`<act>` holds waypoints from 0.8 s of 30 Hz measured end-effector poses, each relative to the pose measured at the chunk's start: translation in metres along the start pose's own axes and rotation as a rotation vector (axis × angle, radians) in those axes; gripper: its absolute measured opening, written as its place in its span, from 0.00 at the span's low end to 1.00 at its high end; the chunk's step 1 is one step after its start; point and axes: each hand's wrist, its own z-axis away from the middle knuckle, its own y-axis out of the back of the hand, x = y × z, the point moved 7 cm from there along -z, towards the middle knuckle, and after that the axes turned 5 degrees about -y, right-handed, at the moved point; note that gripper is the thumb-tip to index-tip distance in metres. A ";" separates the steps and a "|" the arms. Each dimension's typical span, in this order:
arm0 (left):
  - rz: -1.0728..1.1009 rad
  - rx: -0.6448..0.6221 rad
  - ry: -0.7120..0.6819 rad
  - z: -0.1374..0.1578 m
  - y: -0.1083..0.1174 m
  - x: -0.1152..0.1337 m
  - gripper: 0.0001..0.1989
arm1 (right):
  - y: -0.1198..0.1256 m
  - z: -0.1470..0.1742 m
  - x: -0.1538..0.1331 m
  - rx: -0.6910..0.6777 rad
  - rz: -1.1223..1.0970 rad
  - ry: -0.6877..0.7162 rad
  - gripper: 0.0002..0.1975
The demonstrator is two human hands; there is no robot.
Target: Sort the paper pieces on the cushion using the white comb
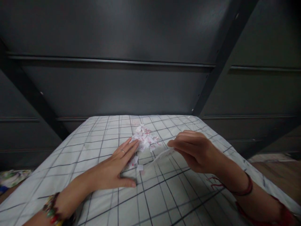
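Observation:
A small heap of torn paper pieces (144, 138), white with pink or red marks, lies on the checked cloth. Flat beside that heap rests my left hand (119, 163), its fingers stretched out and thumb apart, fingertips touching the nearest pieces. A few loose scraps (140, 167) lie close to its thumb and under its fingers. To the right of the heap, my right hand (194, 150) is closed in a pinch. From its fingertips a thin, whitish, see-through sheet (162, 154) slants down toward the cloth; whether it is a plastic bag I cannot tell.
The white cloth (103, 201) with dark grid lines covers the surface under both hands. Dark grey panels (131, 91) stand behind its far edge. Patterned fabric (14, 177) shows at the left, and a brown floor (277, 172) at the right.

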 end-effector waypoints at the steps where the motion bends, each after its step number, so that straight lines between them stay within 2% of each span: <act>1: 0.002 0.001 0.005 0.000 0.000 0.000 0.50 | 0.000 0.000 -0.001 0.009 -0.001 0.006 0.12; 11: 0.004 -0.002 0.027 0.000 -0.001 -0.006 0.50 | -0.002 -0.002 -0.010 0.047 0.040 0.044 0.06; 18: -0.015 0.005 0.028 -0.001 0.000 -0.006 0.49 | 0.001 -0.001 -0.019 0.110 0.034 0.070 0.07; 24: -0.024 -0.006 0.047 -0.001 -0.001 -0.007 0.49 | -0.004 0.001 -0.015 0.084 0.125 0.065 0.06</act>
